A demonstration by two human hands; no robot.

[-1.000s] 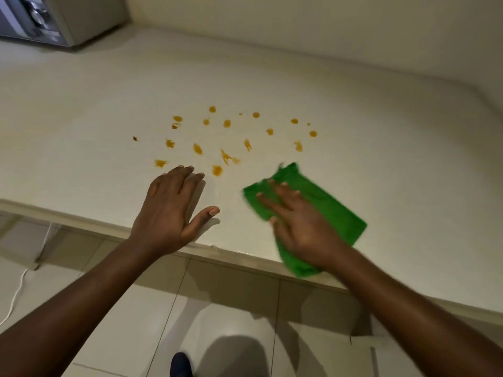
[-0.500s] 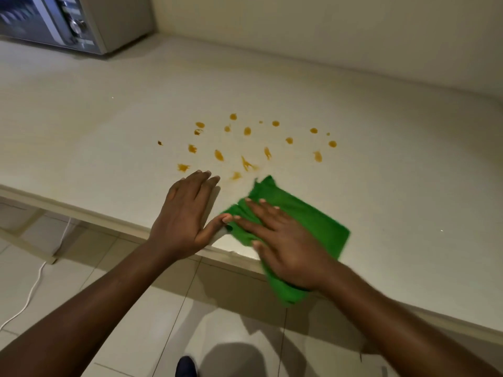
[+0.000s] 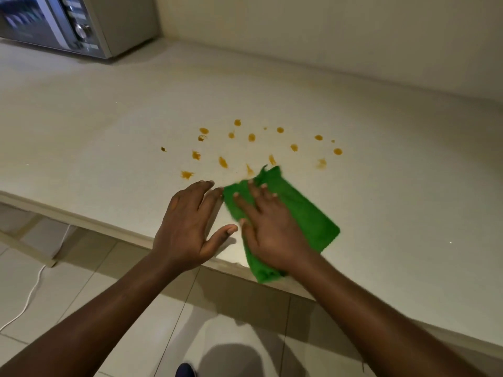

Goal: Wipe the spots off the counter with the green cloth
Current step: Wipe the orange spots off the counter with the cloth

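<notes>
**Green cloth under the right hand, just below the spots**

Head view: The right hand (image 3: 272,229) lies flat on the green cloth (image 3: 304,216), with the fingers spread and pressing it down on the counter (image 3: 394,172); it does not pinch the cloth. The cloth is near the front edge of the counter, and its near corner hangs a little over this edge. Its far corner touches the nearest of the orange spots (image 3: 251,137), which are scattered on the counter just behind both hands. The left hand (image 3: 187,227) rests flat on the counter just beside the cloth, open, holding nothing; its fingertips almost touch the left edge of the cloth. A microwave (image 3: 81,25) stands at the far left of the counter, well apart from the spots. Below the counter there is a tiled floor (image 3: 89,270), with a white cable (image 3: 24,306) lying on it at the left. No container is in view.
</notes>
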